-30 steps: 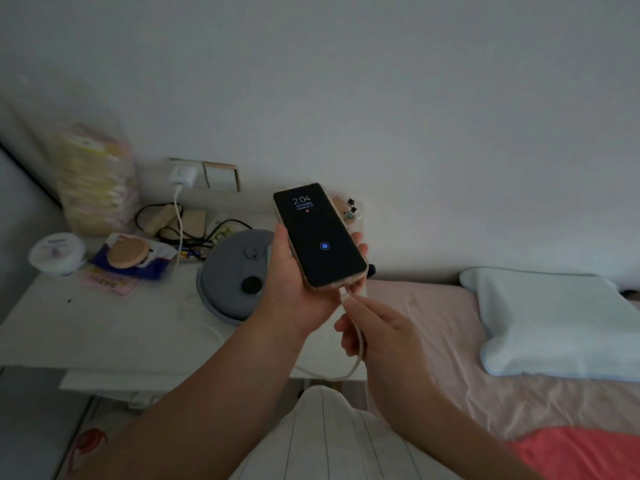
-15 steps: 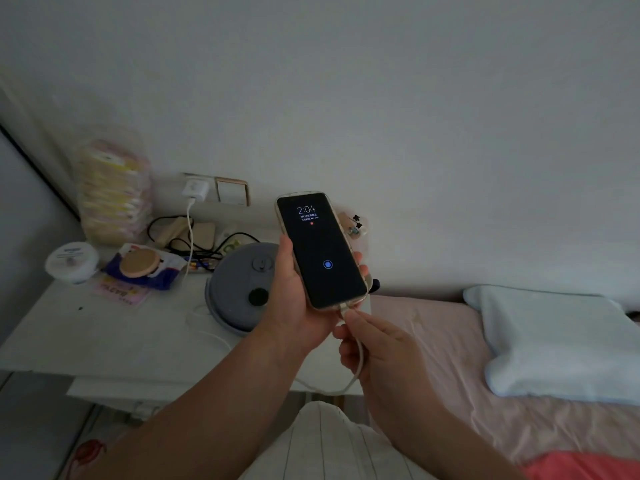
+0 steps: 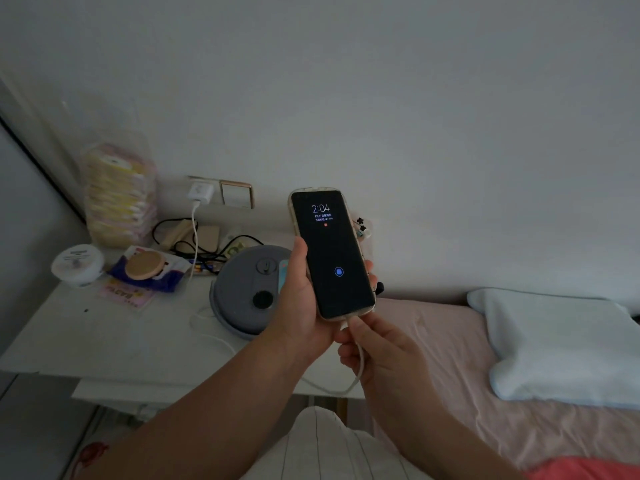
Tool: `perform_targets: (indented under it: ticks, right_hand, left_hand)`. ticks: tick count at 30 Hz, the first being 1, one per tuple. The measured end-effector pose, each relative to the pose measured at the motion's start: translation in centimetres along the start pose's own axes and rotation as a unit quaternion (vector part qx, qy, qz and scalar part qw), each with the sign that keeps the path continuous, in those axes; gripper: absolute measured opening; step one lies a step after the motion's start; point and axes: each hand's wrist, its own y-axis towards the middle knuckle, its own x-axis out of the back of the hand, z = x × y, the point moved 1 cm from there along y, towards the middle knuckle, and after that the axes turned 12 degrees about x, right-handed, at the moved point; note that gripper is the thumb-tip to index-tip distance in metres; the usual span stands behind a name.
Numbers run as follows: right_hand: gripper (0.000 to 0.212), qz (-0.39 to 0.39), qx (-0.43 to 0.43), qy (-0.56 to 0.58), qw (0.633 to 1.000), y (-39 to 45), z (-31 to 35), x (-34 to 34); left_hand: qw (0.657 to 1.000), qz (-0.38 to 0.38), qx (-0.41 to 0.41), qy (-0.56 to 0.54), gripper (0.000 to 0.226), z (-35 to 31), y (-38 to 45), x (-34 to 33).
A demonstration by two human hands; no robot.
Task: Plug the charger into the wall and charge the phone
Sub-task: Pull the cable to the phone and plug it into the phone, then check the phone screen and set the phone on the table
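My left hand (image 3: 300, 306) holds the phone (image 3: 332, 254) upright, its dark screen lit with 2:04 and a blue dot. My right hand (image 3: 377, 355) pinches the end of the white cable (image 3: 358, 370) right at the phone's bottom edge; the plug tip is hidden by my fingers. The cable loops down under my hand, crosses the white table (image 3: 104, 337) and rises to the white charger (image 3: 200, 192), which sits in the wall socket.
A gold-framed wall plate (image 3: 237, 195) is beside the charger. On the table stand a grey round device (image 3: 247, 292), a white tub (image 3: 78, 265), a stack of tissue packs (image 3: 117, 195), black cords and small items. A bed with a pale blue pillow (image 3: 561, 344) lies right.
Both hands with the phone and cable have stayed together. The phone has turned slightly more upright. The camera view has tilted up a little, so the table sits lower in frame.
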Motion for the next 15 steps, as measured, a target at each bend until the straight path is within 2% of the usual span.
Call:
perform_targets:
  ticks: [6,9,13,15]
  right_hand:
    - [0.02,0.027,0.016,-0.045,0.998,0.9,0.4,0.5]
    - [0.019,0.037,0.019,-0.05,0.998,1.4,0.3,0.6]
    - [0.014,0.003,0.009,0.022,1.0,2.6,0.4,1.0]
    - [0.012,-0.025,0.017,0.017,0.999,3.5,0.6,1.3]
  left_hand:
    - [1.0,0.029,-0.008,-0.002,0.064,-0.9,0.2,-0.6]
    - [1.0,0.002,-0.001,0.004,0.063,-0.9,0.7,-0.2]
    - [0.999,-0.017,0.012,0.025,0.06,-0.8,1.0,-0.2]
    - [0.999,-0.023,0.004,0.034,0.054,-0.7,1.3,0.1]
